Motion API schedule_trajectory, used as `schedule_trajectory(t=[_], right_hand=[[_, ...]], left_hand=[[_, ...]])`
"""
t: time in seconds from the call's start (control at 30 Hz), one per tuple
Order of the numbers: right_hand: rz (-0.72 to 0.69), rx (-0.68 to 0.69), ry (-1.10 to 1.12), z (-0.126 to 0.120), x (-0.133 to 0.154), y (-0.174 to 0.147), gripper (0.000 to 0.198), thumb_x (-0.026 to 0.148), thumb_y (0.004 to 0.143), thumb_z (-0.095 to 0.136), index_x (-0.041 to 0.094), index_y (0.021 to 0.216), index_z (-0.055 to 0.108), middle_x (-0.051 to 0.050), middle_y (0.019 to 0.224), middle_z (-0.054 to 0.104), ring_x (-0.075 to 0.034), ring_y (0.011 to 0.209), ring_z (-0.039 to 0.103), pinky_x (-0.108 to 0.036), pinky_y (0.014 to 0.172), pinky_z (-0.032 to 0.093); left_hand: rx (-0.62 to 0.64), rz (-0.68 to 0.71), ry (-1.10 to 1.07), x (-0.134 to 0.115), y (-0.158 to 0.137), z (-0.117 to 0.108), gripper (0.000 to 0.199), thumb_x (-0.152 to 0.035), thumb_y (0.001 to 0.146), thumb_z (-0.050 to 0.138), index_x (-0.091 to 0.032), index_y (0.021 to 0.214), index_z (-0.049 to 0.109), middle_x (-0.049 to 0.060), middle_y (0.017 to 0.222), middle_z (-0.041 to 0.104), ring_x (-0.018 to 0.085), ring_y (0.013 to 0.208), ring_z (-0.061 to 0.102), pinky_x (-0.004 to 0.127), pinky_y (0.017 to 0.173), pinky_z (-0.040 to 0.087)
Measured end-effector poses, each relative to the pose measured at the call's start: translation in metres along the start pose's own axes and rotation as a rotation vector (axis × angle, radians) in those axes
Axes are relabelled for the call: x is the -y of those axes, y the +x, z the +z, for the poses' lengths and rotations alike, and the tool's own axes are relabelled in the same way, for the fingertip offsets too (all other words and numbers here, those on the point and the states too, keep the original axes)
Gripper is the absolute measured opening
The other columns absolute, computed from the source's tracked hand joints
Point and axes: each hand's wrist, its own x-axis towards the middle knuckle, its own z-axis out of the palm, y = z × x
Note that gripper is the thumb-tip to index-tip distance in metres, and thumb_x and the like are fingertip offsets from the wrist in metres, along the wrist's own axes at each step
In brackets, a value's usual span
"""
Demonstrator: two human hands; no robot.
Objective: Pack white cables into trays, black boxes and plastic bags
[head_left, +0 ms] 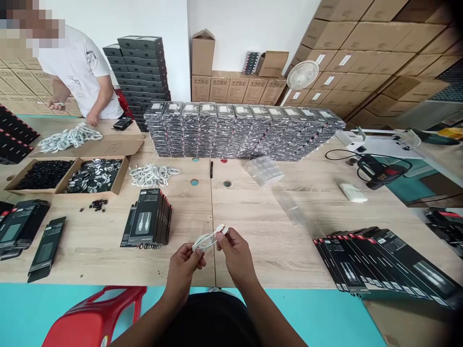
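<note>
A coiled white charging cable [204, 242] is held over the near edge of the table, between both hands. My left hand [183, 265] pinches the coil at its left side. My right hand [236, 253] grips the connector end, and the white plugs stick up past its fingertips. Left of the hands stands a group of black printed cable boxes [150, 219], with black coiled ties [148, 246] at their foot. Farther back lies a pile of white cables [154, 175].
Cardboard trays [67, 193] hold small black parts. Wrapped boxes [238, 132] form a wall at the back. Clear plastic sleeves [265, 171], a black marker [211, 169] and fanned black boxes [379, 262] lie on the table. A co-worker [81, 72] stands far left; a red stool [94, 318] is below.
</note>
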Motion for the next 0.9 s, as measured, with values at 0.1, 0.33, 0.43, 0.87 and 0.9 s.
schedule_trajectory(t=[0.1,0.33,0.43,0.87,0.9], right_hand=[[0.016,-0.04,0.013,0.0,-0.003,0.002,0.023,0.042,0.088,0.063,0.021,0.078,0.062,0.006,0.062,0.048,-0.012,0.062,0.042,-0.024,0.063,0.035],[0.099,-0.12,0.144,-0.003,-0.019,0.011,0.028,0.047,0.084,0.065,0.02,0.078,0.059,0.005,0.064,0.049,-0.011,0.06,0.045,-0.025,0.062,0.04],[0.127,-0.139,0.191,-0.003,-0.024,0.013,0.032,0.047,0.081,0.069,0.02,0.072,0.057,0.005,0.062,0.048,-0.011,0.059,0.045,-0.024,0.06,0.041],[0.087,-0.188,0.248,-0.011,-0.024,0.01,0.028,0.046,0.079,0.073,0.021,0.085,0.064,0.003,0.074,0.055,-0.01,0.065,0.053,-0.026,0.066,0.052],[0.077,-0.187,0.237,-0.01,-0.024,0.009,0.027,0.046,0.079,0.072,0.021,0.086,0.065,0.003,0.075,0.056,-0.011,0.066,0.055,-0.027,0.067,0.053]], left_hand=[[0.049,0.01,0.032,-0.002,-0.003,0.001,0.028,-0.043,0.081,0.071,-0.016,0.086,0.066,0.0,0.067,0.067,0.011,0.058,0.053,0.023,0.058,0.04],[0.177,0.012,0.142,-0.01,-0.008,0.005,0.031,-0.045,0.086,0.064,-0.015,0.08,0.069,0.0,0.058,0.062,0.01,0.052,0.051,0.023,0.055,0.038],[0.203,0.013,0.171,-0.01,-0.008,0.005,0.032,-0.046,0.086,0.063,-0.015,0.077,0.069,0.0,0.062,0.063,0.01,0.05,0.051,0.023,0.052,0.037],[0.213,0.095,0.123,-0.002,-0.002,-0.005,0.032,-0.044,0.082,0.069,-0.021,0.105,0.073,0.001,0.084,0.064,0.013,0.068,0.053,0.026,0.067,0.045],[0.212,0.102,0.12,-0.003,-0.002,-0.005,0.031,-0.043,0.082,0.069,-0.022,0.103,0.073,0.001,0.085,0.065,0.013,0.069,0.054,0.026,0.068,0.046]])
